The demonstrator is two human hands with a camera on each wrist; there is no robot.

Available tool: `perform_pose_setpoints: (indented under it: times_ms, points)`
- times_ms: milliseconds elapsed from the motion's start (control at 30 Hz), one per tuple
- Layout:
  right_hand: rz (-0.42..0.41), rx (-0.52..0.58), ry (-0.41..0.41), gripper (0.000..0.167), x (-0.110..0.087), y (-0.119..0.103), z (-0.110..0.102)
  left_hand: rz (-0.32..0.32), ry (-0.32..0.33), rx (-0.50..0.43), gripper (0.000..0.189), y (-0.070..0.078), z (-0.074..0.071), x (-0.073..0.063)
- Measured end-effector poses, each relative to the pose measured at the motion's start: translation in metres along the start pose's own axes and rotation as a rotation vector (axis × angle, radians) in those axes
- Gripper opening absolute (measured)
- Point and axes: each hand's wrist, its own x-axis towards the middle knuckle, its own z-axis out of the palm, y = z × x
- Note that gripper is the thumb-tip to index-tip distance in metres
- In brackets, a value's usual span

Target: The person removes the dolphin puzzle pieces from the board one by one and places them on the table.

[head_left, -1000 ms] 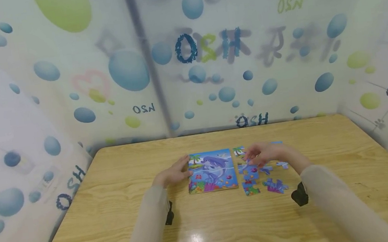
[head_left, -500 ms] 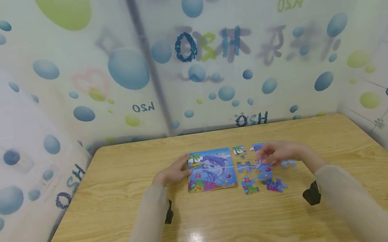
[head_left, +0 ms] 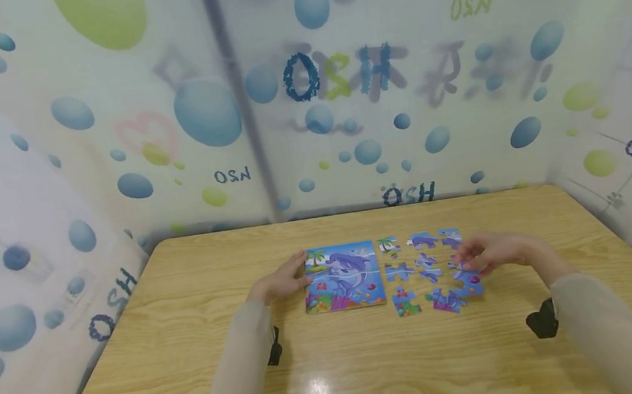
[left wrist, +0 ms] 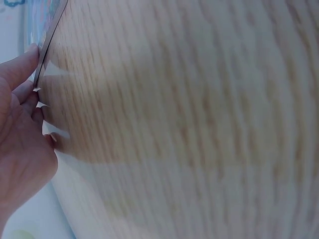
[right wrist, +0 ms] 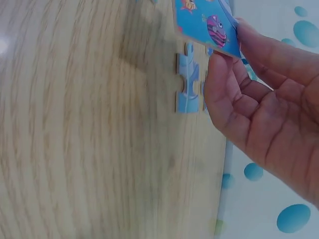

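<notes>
A square puzzle board [head_left: 343, 277] with a finished dolphin picture lies flat near the middle of the table. My left hand [head_left: 280, 283] rests along its left edge, thumb and fingers touching it, as the left wrist view also shows. Thumb and fingers of my right hand [head_left: 500, 250] pinch a blue puzzle piece [right wrist: 202, 22] printed with a striped fish, tilted over the table. Loose pieces lie right of the board: a palm tree piece [head_left: 388, 245], a dolphin piece [head_left: 423, 240], a coral piece [head_left: 407, 304] and several others.
The light wooden table [head_left: 336, 376] extends around the puzzle. Behind it hangs a white curtain [head_left: 311, 158] printed with blue and green dots, reaching round both sides. A dark wrist strap part [head_left: 543, 320] hangs under the right sleeve.
My right hand has moved right with the fish piece, from beside the board to the right end of the loose pieces, uncovering the middle ones. My left hand has stayed at the board.
</notes>
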Motion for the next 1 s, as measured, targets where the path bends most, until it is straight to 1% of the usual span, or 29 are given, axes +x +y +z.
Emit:
perform_pose_setpoints:
  times_ms: [167,233,467,667,833,933,1000]
  points:
    - [0.022,0.001,-0.013,0.024,-0.005,0.009,-0.002,0.017,0.001,0.019,0.064,-0.002,0.001,0.001]
    - [0.045,0.005,-0.008,0.024,-0.005,0.012,-0.002,0.018,0.003,0.019,0.064,-0.003,0.001,0.001]
    - [0.109,-0.010,0.007,0.026,-0.007,0.019,0.000,-0.006,0.005,-0.002,0.065,-0.002,0.001,0.002]
    - [0.110,-0.028,0.003,0.025,-0.008,0.025,0.001,-0.011,-0.006,-0.004,0.065,-0.002,0.000,0.002]
    - [0.114,-0.045,0.001,0.026,-0.010,0.025,0.001,-0.017,-0.014,-0.012,0.065,-0.001,0.001,0.001]
    - [0.109,-0.054,0.009,0.029,-0.012,0.025,0.000,-0.015,-0.004,-0.027,0.063,-0.002,0.001,0.000]
    - [0.086,-0.055,0.010,0.033,-0.013,0.028,-0.002,-0.016,0.004,-0.047,0.061,-0.002,0.001,-0.001]
